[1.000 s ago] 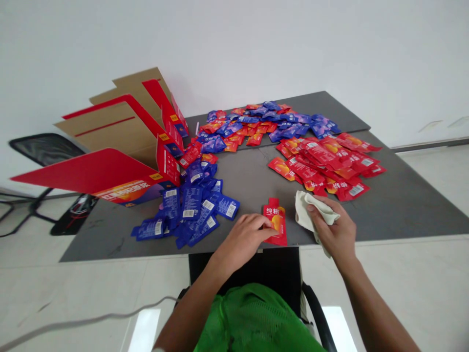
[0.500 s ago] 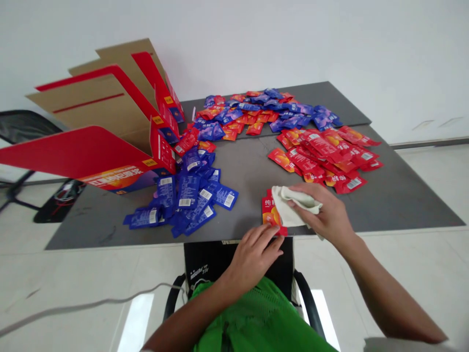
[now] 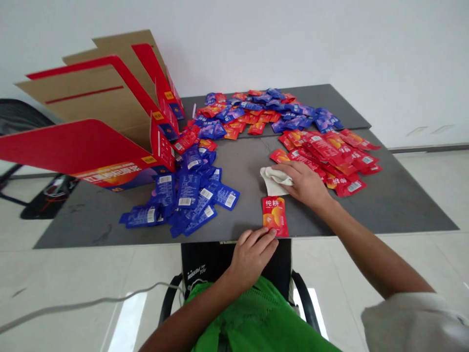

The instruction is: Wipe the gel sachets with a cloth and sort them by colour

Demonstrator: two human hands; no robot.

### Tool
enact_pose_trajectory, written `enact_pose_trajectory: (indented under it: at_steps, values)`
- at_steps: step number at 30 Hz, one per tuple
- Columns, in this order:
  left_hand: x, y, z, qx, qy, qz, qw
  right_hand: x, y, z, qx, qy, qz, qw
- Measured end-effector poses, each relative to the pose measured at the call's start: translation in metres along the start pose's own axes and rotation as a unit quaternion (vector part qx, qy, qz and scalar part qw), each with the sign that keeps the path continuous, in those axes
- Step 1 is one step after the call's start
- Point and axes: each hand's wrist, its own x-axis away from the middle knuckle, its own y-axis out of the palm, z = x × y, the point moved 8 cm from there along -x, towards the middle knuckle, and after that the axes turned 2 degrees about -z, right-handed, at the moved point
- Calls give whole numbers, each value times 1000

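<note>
A red and orange sachet with dark-printed lettering lies flat near the front edge of the dark grey table. My left hand sits just below it, fingertips at its lower edge, with no visible grip. Above and to the right, my right hand rests on a crumpled cream cloth, its fingers over the cloth. Several red sachets lie heaped just beyond that hand. Several blue sachets lie to the left.
A red and cardboard box with open flaps lies on the table's left end. A mixed red and blue sachet heap covers the far side. A black chair back stands below the front edge, and a grey cable crosses the floor.
The cloth has moved up off the sachet with my right hand, leaving the sachet uncovered. My left hand has shifted slightly down, away from the sachet's middle.
</note>
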Motion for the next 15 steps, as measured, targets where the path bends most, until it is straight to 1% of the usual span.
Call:
enact_pose_trajectory:
  at_steps: [2,3,4,6,7,8,9,11,13,15]
  values:
    - [0,-2,1,1,-1,7,1000,14,-20,-15,-21,1,39,999]
    - [1,-2,2,0,-2,7,1000,24,-25,-27,-36,-8,37,999]
    - [1,-2,3,-1,-2,5,1000,35,-24,-40,-54,-28,13,998]
    - [1,1,3,-3,-7,-16,1000,58,-12,-66,-84,-74,-62,992]
    - [1,3,2,-3,-10,-31,999,66,-4,-75,-95,-92,-92,987]
    - [1,5,2,-4,-13,-44,999,72,4,-78,-101,-100,-109,984]
    - [1,6,2,-5,-15,-51,999,73,11,-77,-101,-100,-113,983]
    - [2,5,3,-8,-18,-43,999,64,22,-64,-91,-89,-100,987]
    - [3,3,3,-9,-26,-26,999,43,33,-40,-64,-69,-94,991]
    - [3,2,2,-7,-39,-20,999,19,38,-16,-30,-42,-94,994]
